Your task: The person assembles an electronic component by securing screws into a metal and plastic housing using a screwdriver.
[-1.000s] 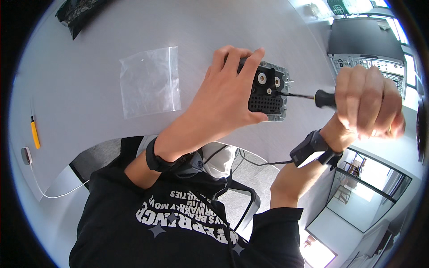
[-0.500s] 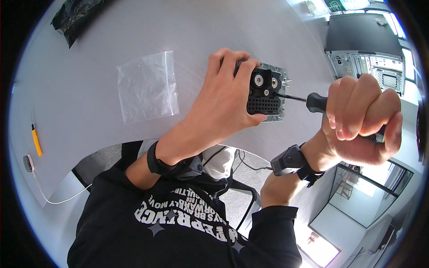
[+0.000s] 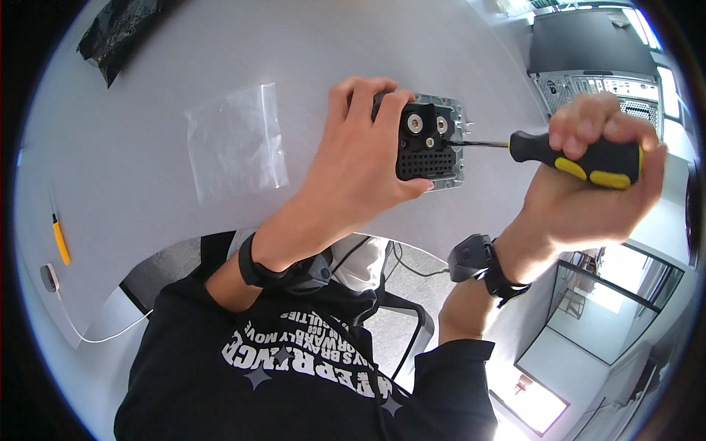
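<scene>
A black and silver-grey electronic module (image 3: 428, 163) with round metal terminals and a grid of small holes is on the table. My left hand (image 3: 354, 151) grips it from the left, fingers over the far edge and thumb along the near edge. A screwdriver (image 3: 535, 148) with a black and yellow handle lies level in my right hand (image 3: 588, 209), its handle across the palm and the fingers loosely curled over it. The shaft points left, and its tip meets the module's right part beside a small round terminal. The tip itself is hidden.
A clear zip bag (image 3: 234, 143) lies left of my left hand. Farther left are a thin yellow-handled screwdriver (image 3: 61, 241) and a small device (image 3: 49, 277) on a white cable. A black plastic bag (image 3: 121, 33) is at the far left, a grey computer case (image 3: 592, 44) at the far right.
My right hand's fist has loosened and rolled, so more of the screwdriver handle and its yellow patches show. My left hand still holds the module; the whole view has shifted slightly.
</scene>
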A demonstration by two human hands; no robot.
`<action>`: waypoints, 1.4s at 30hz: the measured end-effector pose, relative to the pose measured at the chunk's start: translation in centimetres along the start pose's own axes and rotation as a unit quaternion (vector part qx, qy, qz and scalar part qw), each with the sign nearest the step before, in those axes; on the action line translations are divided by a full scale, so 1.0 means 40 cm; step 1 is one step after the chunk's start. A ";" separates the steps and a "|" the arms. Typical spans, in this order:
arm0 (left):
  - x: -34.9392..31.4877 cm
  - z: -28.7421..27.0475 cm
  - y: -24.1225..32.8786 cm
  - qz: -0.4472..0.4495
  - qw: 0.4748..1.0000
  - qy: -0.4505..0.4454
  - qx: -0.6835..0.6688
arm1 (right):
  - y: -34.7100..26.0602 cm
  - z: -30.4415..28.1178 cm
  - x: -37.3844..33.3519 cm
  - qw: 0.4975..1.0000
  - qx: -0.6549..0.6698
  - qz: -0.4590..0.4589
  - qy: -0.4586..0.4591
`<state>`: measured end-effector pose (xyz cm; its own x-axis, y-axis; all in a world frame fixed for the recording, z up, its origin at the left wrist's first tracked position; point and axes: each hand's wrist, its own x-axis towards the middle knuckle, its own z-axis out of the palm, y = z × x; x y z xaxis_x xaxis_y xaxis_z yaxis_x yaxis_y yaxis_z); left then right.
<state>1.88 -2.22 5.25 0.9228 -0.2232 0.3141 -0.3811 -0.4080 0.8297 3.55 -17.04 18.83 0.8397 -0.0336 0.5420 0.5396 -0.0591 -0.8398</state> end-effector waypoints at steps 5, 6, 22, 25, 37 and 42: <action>-0.010 0.000 0.001 -0.019 1.000 -0.018 0.007 | 0.037 -0.101 0.047 0.948 -0.250 -0.187 -0.063; -0.011 -0.003 -0.004 -0.024 0.999 -0.017 0.013 | 0.010 -0.112 0.064 0.941 -0.270 -0.138 -0.148; -0.007 -0.025 0.001 -0.033 0.999 -0.029 0.014 | -0.003 -0.098 0.279 0.645 0.199 0.071 -0.734; -0.004 -0.024 0.002 -0.038 0.999 -0.033 0.010 | 0.013 -0.089 0.300 0.588 0.200 0.059 -0.782; 0.016 -0.041 0.006 -0.051 0.998 -0.041 0.021 | 0.004 -0.105 0.194 0.798 0.278 0.030 -0.533; 0.023 -0.049 0.007 -0.051 0.998 -0.041 0.024 | 0.009 -0.117 0.195 0.815 0.216 0.049 -0.536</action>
<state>2.76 -0.79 6.68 0.9498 -0.2496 0.1886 -0.2896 -0.4740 0.8315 10.01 -22.00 22.92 0.3256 0.8872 0.3268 0.2429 0.2555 -0.9358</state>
